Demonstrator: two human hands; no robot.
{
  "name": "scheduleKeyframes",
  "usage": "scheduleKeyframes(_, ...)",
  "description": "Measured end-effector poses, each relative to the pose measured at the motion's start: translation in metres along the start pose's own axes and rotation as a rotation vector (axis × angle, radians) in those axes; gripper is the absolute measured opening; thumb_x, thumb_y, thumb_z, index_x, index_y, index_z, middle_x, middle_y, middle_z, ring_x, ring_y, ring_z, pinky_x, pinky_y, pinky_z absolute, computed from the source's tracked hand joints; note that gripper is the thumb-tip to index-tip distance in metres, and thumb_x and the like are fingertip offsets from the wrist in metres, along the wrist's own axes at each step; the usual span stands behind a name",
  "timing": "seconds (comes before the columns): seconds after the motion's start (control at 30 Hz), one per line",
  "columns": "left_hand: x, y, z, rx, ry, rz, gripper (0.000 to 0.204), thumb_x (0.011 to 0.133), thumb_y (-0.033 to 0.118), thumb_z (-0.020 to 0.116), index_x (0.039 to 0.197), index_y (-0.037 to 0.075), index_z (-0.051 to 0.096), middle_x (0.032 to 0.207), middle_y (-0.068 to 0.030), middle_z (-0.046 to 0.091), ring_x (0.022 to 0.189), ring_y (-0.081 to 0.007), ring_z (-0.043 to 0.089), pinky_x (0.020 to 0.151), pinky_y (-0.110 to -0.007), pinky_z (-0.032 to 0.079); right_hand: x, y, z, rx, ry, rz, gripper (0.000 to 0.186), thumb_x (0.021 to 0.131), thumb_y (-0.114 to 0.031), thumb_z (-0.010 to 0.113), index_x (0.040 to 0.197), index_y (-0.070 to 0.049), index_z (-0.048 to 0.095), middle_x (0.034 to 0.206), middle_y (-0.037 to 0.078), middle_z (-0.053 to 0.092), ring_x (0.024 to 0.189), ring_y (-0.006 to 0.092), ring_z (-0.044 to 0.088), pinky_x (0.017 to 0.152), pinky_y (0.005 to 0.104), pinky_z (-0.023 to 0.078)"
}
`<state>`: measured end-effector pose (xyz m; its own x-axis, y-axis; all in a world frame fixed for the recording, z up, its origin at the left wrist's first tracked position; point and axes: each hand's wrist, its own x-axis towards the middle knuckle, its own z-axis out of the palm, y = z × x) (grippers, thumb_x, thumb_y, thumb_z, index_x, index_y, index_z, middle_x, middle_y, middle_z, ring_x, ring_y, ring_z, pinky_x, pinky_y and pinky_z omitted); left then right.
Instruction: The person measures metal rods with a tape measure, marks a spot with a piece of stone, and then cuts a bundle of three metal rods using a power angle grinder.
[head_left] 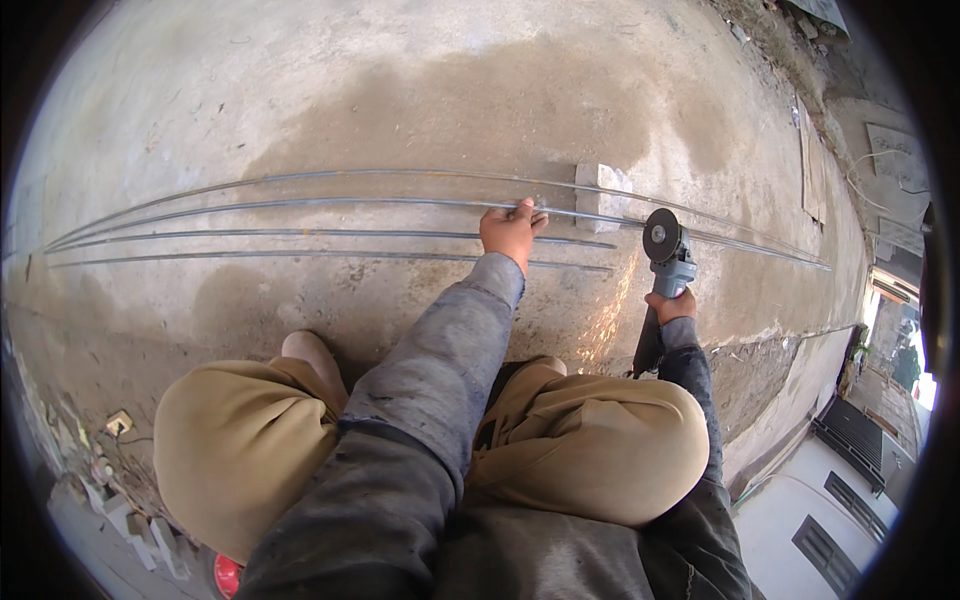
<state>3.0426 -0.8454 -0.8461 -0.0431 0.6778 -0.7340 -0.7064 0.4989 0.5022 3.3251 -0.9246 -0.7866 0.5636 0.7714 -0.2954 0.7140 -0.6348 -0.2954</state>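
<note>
Several long, thin metal rods lie across the concrete ground in front of me. My left hand is closed around one metal rod, with the fingers curled over it. That rod passes over a pale block to the right of the hand. In my right hand is a grey angle grinder, gripped by its body. Its dark disc is at the held rod, just right of the block. Orange sparks spray down from there toward my right knee. The exact contact point is hidden behind the disc.
Two shorter rods end nearer to me, below the held one. Another rod runs along the far side. My bent knees flank the left forearm. Rubble lies at lower left; a white wall stands at lower right.
</note>
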Motion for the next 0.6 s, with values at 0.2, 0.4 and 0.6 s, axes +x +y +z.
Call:
scheduleKeyframes(0.2,-0.002,0.003,0.002,-0.009,-0.004,-0.022,0.023,0.086,0.008,0.052,0.094,-0.014,0.050,0.087,-0.0179,0.057,0.078,-0.0221,0.061,0.070,-0.027,0.056,0.011,0.000,-0.001,-0.012,-0.019,0.000,0.046,0.051,-0.024,0.072,0.087,0.001,0.058,0.084,0.014,0.063,0.077,0.0264,0.062,0.069,0.0349,0.048)
scheduleKeyframes(0.4,0.002,-0.002,0.001,-0.014,-0.005,-0.013,0.024,0.086,0.008,0.051,0.094,-0.015,0.049,0.086,-0.0185,0.057,0.077,-0.0227,0.061,0.070,-0.027,0.056,-0.001,0.007,-0.001,0.012,-0.025,0.013,0.046,0.052,-0.023,0.072,0.088,0.001,0.058,0.084,0.015,0.063,0.077,0.0271,0.062,0.069,0.0352,0.048)
scheduleKeyframes(0.6,0.001,0.000,0.001,-0.017,-0.006,0.000,0.023,0.086,0.007,0.051,0.092,-0.014,0.049,0.086,-0.0181,0.056,0.077,-0.0227,0.061,0.069,-0.027,0.056,0.009,0.001,-0.001,0.004,-0.026,-0.002,0.047,0.052,-0.024,0.072,0.089,0.001,0.058,0.085,0.015,0.063,0.079,0.0278,0.062,0.070,0.0355,0.048)
